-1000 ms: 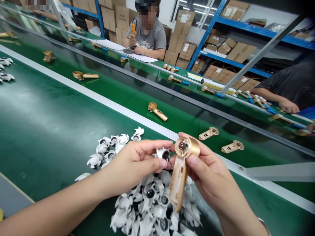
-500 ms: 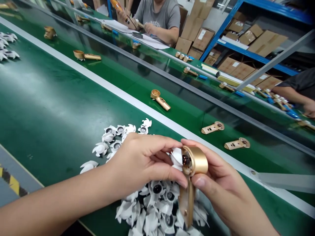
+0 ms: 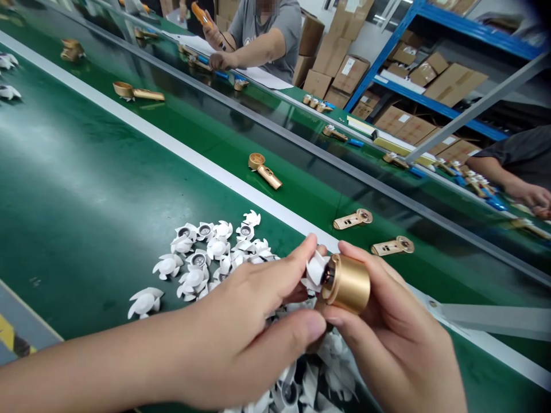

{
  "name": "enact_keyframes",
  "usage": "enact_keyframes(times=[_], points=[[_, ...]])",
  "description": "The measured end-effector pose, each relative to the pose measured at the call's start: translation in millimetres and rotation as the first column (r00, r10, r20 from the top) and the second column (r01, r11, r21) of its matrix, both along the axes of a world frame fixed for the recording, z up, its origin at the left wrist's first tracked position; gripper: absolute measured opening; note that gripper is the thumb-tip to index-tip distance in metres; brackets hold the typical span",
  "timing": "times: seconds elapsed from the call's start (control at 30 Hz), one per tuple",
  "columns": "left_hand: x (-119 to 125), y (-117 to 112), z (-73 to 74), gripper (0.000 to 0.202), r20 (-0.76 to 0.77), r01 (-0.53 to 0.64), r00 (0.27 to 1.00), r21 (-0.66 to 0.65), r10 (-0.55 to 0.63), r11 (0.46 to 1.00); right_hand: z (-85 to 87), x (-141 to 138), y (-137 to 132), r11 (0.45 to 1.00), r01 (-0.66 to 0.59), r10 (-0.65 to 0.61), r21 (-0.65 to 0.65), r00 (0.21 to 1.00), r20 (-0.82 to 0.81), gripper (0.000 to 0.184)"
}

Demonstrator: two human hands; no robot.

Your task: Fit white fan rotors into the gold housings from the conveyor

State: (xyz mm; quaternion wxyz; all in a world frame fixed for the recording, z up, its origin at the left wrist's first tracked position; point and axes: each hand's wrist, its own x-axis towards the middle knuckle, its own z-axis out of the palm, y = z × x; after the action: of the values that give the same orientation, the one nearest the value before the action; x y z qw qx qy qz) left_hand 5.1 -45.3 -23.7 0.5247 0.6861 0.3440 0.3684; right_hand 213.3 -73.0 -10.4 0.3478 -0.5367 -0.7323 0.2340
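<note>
My right hand (image 3: pixel 396 327) grips the round head of a gold handheld-fan housing (image 3: pixel 350 284), thumb below and fingers behind. The housing's open side faces left, and a dark motor with copper windings shows at its mouth. Against that motor sits a white fan blade (image 3: pixel 316 268), between the fingers and thumb of my left hand (image 3: pixel 253 327). The left thumb lies low by the housing's neck, and its index finger stretches up past the blade. My hands mostly hide the housing's handle. Under them lies a pile of white fan blades (image 3: pixel 310 381).
More loose fan blades (image 3: pixel 193 278) lie left on the green table. Past a white strip (image 3: pixel 172 140), gold housings (image 3: pixel 264 171) and two flat fan parts (image 3: pixel 353 219) lie on the green belt. Co-workers sit across the line. A grey metal bar (image 3: pixel 495 318) is at right.
The housing has turned, so its handle is now mostly hidden. My left hand has shifted round the blade, its index finger straighter. The parts on the belt appear farther left.
</note>
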Motion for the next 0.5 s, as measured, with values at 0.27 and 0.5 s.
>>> enact_keyframes(times=[0.27,0.5], points=[[-1.5,-22.9,-1.7,0.080,-0.041,0.106,0.993,-0.061,-0.108,0.992,3.6,-8.9,-8.2,0.972,-0.008,-0.076,0.235,0.935,0.347,0.050],[-19.0,-3.3,12.2,0.082,-0.125,0.081,0.990,0.091,-0.069,0.993,3.6,8.8,31.3,0.989,0.140,-0.146,0.052,0.979,0.141,0.044]])
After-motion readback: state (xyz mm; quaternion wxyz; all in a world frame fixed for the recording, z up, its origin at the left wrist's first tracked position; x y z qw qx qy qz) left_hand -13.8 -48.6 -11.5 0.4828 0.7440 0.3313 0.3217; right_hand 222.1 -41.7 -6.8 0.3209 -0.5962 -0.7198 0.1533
